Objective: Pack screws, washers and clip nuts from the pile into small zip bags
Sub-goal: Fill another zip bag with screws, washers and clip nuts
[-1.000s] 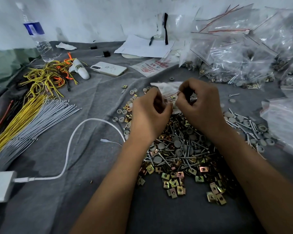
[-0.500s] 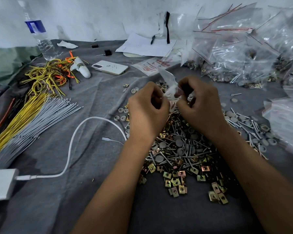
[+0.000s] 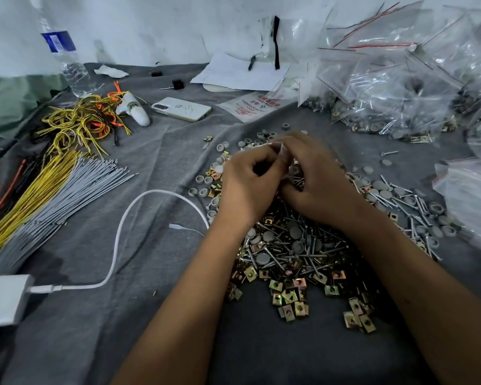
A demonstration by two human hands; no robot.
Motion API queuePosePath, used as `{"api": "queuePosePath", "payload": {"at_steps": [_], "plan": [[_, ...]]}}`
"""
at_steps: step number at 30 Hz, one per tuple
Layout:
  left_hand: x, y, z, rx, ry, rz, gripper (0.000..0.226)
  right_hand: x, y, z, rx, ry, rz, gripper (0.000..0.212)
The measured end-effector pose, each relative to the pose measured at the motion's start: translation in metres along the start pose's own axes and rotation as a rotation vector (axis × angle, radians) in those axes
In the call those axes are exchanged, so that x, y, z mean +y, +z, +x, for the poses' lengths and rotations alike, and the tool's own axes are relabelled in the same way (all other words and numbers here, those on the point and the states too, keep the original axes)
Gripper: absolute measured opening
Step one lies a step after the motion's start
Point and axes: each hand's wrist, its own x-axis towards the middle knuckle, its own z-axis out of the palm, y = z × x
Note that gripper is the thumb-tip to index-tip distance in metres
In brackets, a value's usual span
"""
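A pile of screws, grey washers and brass clip nuts (image 3: 292,254) lies on the grey cloth in the middle. Just above its far edge my left hand (image 3: 247,184) and my right hand (image 3: 317,179) meet, fingertips together, both pinching a small clear zip bag (image 3: 285,159). Screws show inside the bag between my hands. Most of the bag is hidden by my fingers. More loose screws and washers (image 3: 408,201) lie spread to the right.
A heap of filled zip bags (image 3: 400,79) fills the back right. A phone (image 3: 182,108), water bottle (image 3: 64,56), yellow and orange wires (image 3: 78,120), grey and yellow tie bundles (image 3: 53,195) and a white charger cable (image 3: 122,234) lie to the left.
The bag, which stood up loosely between my hands, is now pressed flat and low between my fingertips. My hands have closed in on each other.
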Motion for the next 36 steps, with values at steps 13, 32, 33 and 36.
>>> {"api": "queuePosePath", "payload": {"at_steps": [13,32,33,36], "plan": [[0.001,-0.012,-0.001,0.130,0.100,0.141,0.027,0.001,-0.008,0.000,0.323,0.105,-0.056,0.015],[0.010,-0.036,0.005,0.788,0.262,0.280,0.003,0.006,-0.006,0.001,0.153,0.145,0.064,0.019],[0.010,-0.041,0.006,0.856,0.279,0.322,0.005,0.012,-0.005,0.001,0.091,0.146,-0.072,0.021],[0.008,-0.045,0.006,0.931,0.331,0.522,0.008,0.024,-0.005,0.000,-0.138,0.290,-0.300,0.033]]}}
